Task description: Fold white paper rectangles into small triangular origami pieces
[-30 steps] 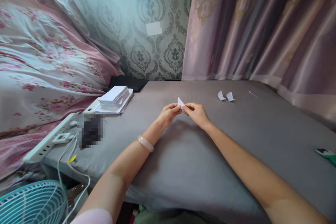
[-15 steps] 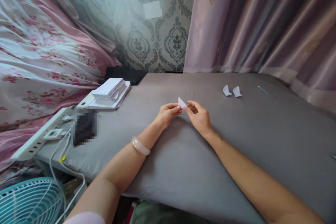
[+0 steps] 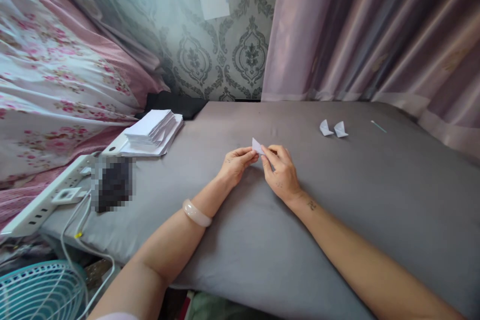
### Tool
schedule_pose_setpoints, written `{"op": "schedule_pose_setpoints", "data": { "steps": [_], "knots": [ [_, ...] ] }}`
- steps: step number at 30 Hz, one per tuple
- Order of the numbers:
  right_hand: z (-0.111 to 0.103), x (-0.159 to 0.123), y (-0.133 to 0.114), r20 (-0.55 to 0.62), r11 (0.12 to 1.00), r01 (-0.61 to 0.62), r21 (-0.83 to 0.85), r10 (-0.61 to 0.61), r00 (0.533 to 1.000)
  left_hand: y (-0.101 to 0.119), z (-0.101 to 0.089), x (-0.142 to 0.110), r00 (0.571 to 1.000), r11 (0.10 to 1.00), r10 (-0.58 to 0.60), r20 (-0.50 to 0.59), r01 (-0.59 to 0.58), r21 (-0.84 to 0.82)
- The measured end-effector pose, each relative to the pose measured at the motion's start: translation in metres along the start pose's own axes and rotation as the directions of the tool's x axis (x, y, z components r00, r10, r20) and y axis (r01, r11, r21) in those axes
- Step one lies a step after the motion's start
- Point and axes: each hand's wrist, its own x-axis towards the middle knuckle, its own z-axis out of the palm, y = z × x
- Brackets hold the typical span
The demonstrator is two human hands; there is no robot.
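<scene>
A small white piece of folded paper (image 3: pixel 257 146) with a pointed upper corner is held up over the grey-covered surface (image 3: pixel 240 240). My left hand (image 3: pixel 238 162) pinches its left lower edge between thumb and fingers. From the other side, my right hand (image 3: pixel 280 167) has thumb and fingertips closed on the paper's right edge. Part of the paper is hidden behind the fingers. Farther back on the right stand two folded white paper shapes, the left one (image 3: pixel 325 128) close beside the right one (image 3: pixel 340 129).
At the left lies a stack of white paper (image 3: pixel 150 132) near a white power strip (image 3: pixel 48 192) with cables. A pixelated dark object (image 3: pixel 114 185) is beside it. A thin cotton swab (image 3: pixel 378 126) lies far right. A teal fan (image 3: pixel 41 290) stands at lower left.
My right hand has turned, and its fingers have come down onto the paper's right edge. The left hand keeps its pinch. The camera view has shifted slightly.
</scene>
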Motion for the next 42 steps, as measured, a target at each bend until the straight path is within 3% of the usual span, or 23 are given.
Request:
{"op": "schedule_pose_setpoints", "data": {
  "steps": [20,25,34,42],
  "knots": [
    [0.0,-0.005,-0.015,0.113,0.995,0.065,-0.074,-0.057,0.992,0.001,0.0,0.002,0.991,0.997,-0.017,-0.129,0.006,-0.082],
    [0.001,-0.005,-0.018,0.084,0.993,0.073,-0.088,-0.066,0.994,0.003,0.002,0.001,0.992,0.993,-0.023,-0.125,0.009,-0.116],
    [0.002,-0.004,-0.016,0.047,0.996,-0.037,-0.083,0.041,0.998,0.003,0.005,0.0,0.992,0.991,-0.05,-0.118,0.034,-0.133],
    [0.006,-0.003,-0.003,0.012,0.971,-0.222,0.086,0.222,0.975,0.004,0.005,0.0,0.991,0.992,-0.025,-0.128,0.009,-0.125]
  ]
}}
